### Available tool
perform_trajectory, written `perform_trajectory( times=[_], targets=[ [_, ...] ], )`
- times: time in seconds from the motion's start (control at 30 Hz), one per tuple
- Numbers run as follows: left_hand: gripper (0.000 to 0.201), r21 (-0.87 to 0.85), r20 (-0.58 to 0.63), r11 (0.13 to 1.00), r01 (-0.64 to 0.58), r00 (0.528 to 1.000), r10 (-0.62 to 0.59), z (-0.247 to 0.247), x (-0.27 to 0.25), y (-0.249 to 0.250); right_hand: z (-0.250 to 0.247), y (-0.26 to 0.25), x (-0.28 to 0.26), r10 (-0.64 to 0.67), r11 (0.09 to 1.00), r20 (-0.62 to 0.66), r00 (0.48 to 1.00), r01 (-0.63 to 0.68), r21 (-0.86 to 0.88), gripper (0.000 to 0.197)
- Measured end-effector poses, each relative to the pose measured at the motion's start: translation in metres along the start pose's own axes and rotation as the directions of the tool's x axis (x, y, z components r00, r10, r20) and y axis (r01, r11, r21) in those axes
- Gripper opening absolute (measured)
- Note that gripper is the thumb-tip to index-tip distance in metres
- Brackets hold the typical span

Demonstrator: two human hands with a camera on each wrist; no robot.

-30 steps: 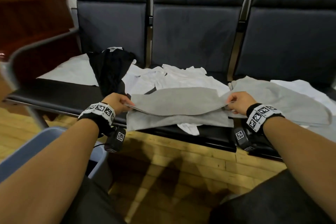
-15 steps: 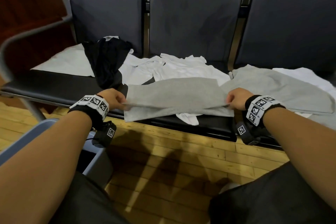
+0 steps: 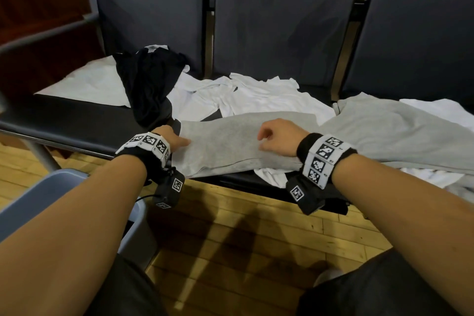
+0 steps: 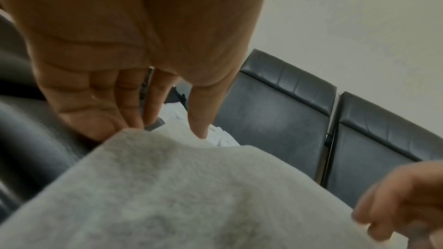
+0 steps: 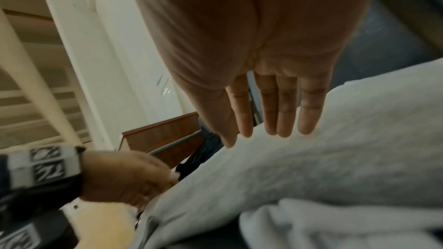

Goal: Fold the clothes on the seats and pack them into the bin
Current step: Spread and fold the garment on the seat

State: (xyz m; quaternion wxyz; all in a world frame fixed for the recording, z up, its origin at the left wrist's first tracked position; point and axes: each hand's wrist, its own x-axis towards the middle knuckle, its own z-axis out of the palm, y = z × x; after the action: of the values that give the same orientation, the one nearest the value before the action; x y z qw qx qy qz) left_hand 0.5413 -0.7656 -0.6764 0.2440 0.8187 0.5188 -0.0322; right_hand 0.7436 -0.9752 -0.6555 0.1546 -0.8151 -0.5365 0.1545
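A grey garment (image 3: pixel 243 143), folded into a long band, lies across the front of the middle seat (image 3: pixel 256 182). My left hand (image 3: pixel 177 140) rests on its left edge, fingers straight and thumb on top; in the left wrist view the cloth (image 4: pixel 191 196) hides the fingertips of the hand (image 4: pixel 167 128). My right hand (image 3: pixel 266 138) hovers over the middle of the band. In the right wrist view its fingers (image 5: pixel 282 120) are straight above the cloth (image 5: pixel 311 168) and hold nothing. The blue-grey bin (image 3: pixel 38 195) stands on the floor at lower left.
A second grey garment (image 3: pixel 397 131) is spread on the right seat. Crumpled white clothes (image 3: pixel 256 95) lie behind the band, a black garment (image 3: pixel 146 84) and a flat white cloth (image 3: pixel 87 84) on the left seat. A metal armrest (image 3: pixel 38 36) curves at left.
Both hands were pinching the ends of the grey band and have let go. The band now lies flat. My right hand moved left from the band's right end to its middle.
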Motion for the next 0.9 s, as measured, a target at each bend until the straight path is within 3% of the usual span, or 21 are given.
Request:
perform_trajectory(
  times=[0.1,0.23,0.37,0.53,0.6,0.67,0.73,0.8,0.9],
  targets=[
    [0.06,-0.078,0.038,0.995,0.065,0.997,-0.062,0.004,0.007,0.007,0.016,-0.018,0.008,-0.028,0.997,0.162,0.986,0.04,-0.069,0.03],
    [0.066,0.056,0.04,0.995,0.081,0.996,-0.083,0.008,0.009,0.017,0.026,-0.024,0.013,-0.023,0.985,0.246,0.969,0.063,-0.159,0.029],
    [0.04,0.114,0.038,0.993,0.011,0.999,-0.016,0.001,0.013,0.021,0.032,-0.027,0.019,-0.024,0.981,0.247,0.969,0.07,-0.181,0.023],
    [0.044,0.052,-0.098,0.996,-0.077,0.992,0.081,-0.023,0.003,0.032,0.029,-0.024,0.022,-0.032,0.996,0.27,0.962,0.052,-0.066,0.02],
    [0.044,0.008,-0.099,0.992,-0.125,0.987,0.125,-0.028,0.001,0.037,0.02,-0.021,0.025,-0.027,1.0,0.206,0.978,0.023,0.022,0.019],
    [0.04,-0.065,-0.093,0.986,-0.151,0.985,0.145,-0.031,-0.003,0.048,0.009,-0.015,0.027,0.041,0.972,0.112,0.993,-0.066,0.227,0.018],
    [0.032,-0.241,-0.092,0.957,-0.162,0.985,0.144,-0.031,-0.01,0.065,-0.001,-0.007,0.026,0.156,0.846,0.051,0.986,-0.161,0.508,0.02],
    [0.035,-0.298,-0.072,0.926,-0.23,0.973,0.219,-0.028,-0.018,0.087,-0.01,0.001,0.024,0.262,0.651,0.06,0.963,-0.222,0.726,0.025],
    [0.035,-0.467,-0.04,0.83,-0.306,0.945,0.326,-0.015,-0.029,0.122,-0.024,0.014,0.015,0.337,0.333,0.136,0.932,-0.253,0.908,0.041]
  ],
)
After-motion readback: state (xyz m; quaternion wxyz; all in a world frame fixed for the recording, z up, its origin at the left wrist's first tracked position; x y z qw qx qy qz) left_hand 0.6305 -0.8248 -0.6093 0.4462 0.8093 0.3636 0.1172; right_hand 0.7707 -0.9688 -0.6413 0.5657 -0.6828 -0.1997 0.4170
